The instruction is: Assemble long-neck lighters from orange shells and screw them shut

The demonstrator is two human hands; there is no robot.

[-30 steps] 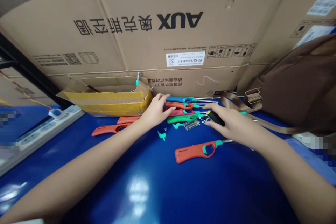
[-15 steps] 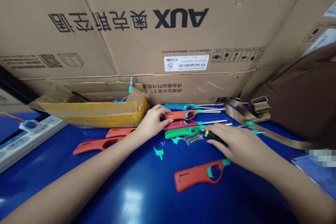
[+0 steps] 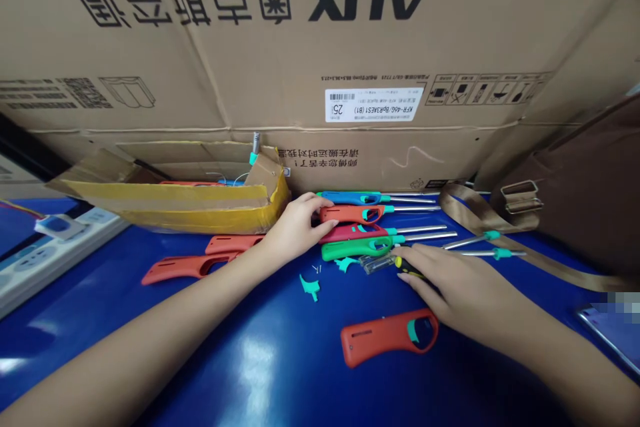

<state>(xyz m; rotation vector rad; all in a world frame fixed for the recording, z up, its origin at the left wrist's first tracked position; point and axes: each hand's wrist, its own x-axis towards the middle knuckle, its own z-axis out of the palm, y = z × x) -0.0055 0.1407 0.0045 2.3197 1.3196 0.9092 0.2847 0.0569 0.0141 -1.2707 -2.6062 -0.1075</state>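
My left hand [image 3: 299, 225] pinches the butt of an orange lighter [image 3: 345, 214], thumb and fingers narrowly parted; it lies between blue [image 3: 350, 198] and red lighters [image 3: 345, 234]. My right hand [image 3: 447, 273] closes round a black-and-yellow tool [image 3: 413, 269].

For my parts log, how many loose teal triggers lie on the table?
2: one trigger just in front of the green lighter, another trigger to its left. More may be hidden.

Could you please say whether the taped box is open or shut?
Open: an orange item and a blue item show inside the taped box.
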